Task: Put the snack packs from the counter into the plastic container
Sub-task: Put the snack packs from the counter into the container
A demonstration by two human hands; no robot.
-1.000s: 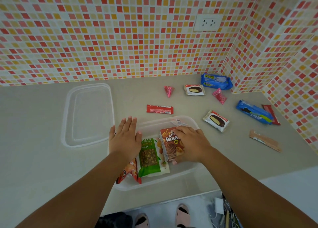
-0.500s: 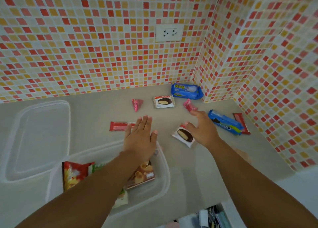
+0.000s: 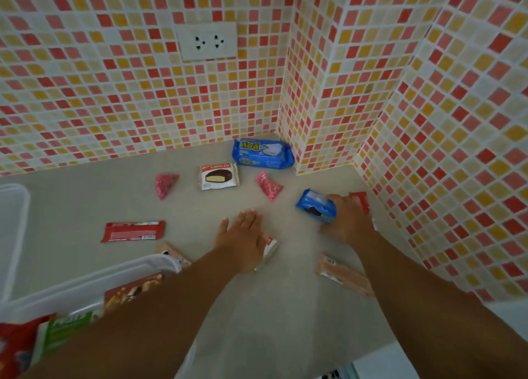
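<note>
Right hand (image 3: 350,221) wrapped around blue cookie pack (image 3: 315,205) near wall corner; left hand (image 3: 243,240) flat, fingers spread over white snack pack (image 3: 270,248) on worktop (image 3: 274,307); container (image 3: 85,287) lower left, packs inside

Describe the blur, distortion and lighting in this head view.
Head view: even, soft light, no hard shadows or glare; wide-angle lens bends the tiled walls; motion blur smears the plastic container and forearms at the bottom, while the chocolate pie pack is sharp.

Tiled kitchen corner, as I see it from the head camera.
Red, orange and cream mosaic wall tiles (image 3: 114,98) meet a plain beige worktop (image 3: 271,307); a white double wall socket (image 3: 207,41) sits above.
</note>
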